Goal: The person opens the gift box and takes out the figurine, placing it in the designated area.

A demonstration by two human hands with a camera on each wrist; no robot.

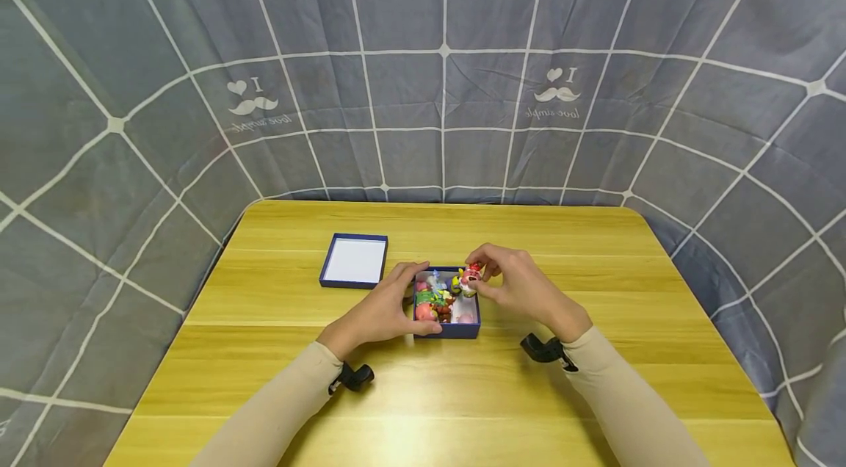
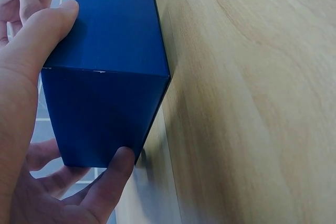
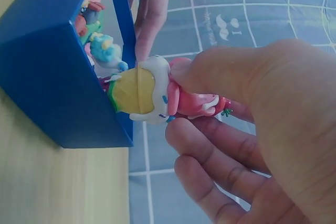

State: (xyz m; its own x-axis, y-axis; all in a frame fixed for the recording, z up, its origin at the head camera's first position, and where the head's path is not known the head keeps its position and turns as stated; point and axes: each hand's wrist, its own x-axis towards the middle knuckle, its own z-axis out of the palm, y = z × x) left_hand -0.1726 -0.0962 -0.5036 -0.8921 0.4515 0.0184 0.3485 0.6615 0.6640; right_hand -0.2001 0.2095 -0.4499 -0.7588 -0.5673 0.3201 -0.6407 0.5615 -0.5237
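A dark blue open box [image 1: 449, 332] stands on the table with several small colourful toy figurines [image 1: 432, 299] inside. My left hand [image 1: 383, 309] grips its left end, thumb on the near wall and fingers round to the far side. Between the thumb and fingers of my right hand [image 1: 522, 287] is a toy figurine [image 3: 144, 90], pinched by its pink-red upper part. White drips and a yellow body show below that. It is held over the box's right side, its lower end near the rim. A pale blue figurine [image 3: 106, 51] is visible inside, close to it.
A shallow blue lid [image 1: 355, 260] with a white inside lies left of the box, behind my left hand. The wooden table [image 1: 410, 408] has a grey checked curtain [image 1: 489, 92] round its back and sides. Each wrist wears a black camera mount [image 1: 543, 348].
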